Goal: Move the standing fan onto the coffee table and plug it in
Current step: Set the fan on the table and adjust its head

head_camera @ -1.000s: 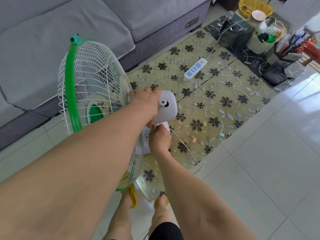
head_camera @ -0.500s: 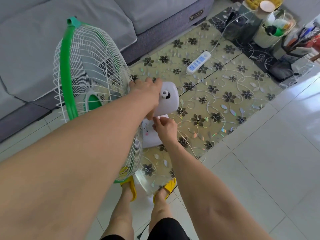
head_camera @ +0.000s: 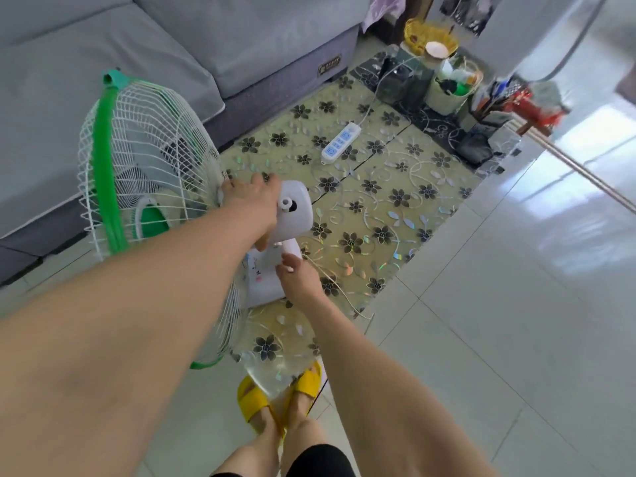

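The fan point(head_camera: 151, 187) has a white wire cage with a green rim and a white motor housing point(head_camera: 296, 211). Its white base stands on the near end of the low coffee table point(head_camera: 395, 215), whose top has a yellow floral cover. My left hand point(head_camera: 251, 201) grips the fan where the cage meets the motor housing. My right hand point(head_camera: 296, 273) holds the fan's neck and base just below. The fan's thin cord point(head_camera: 340, 287) trails off the table edge to the floor. A white power strip point(head_camera: 340, 142) with blue sockets lies further along the table.
A grey sofa point(head_camera: 172, 63) runs along the table's left side. The table's far end holds baskets, jars and a pen holder point(head_camera: 451, 87). White tiled floor point(head_camera: 516, 321) lies to the right. My feet in yellow slippers point(head_camera: 275, 394) stand at the table's near end.
The view has pulled back and shifted. The fan stands a little further onto the table. My right hand has slid lower on the base. My left hand keeps its grip.
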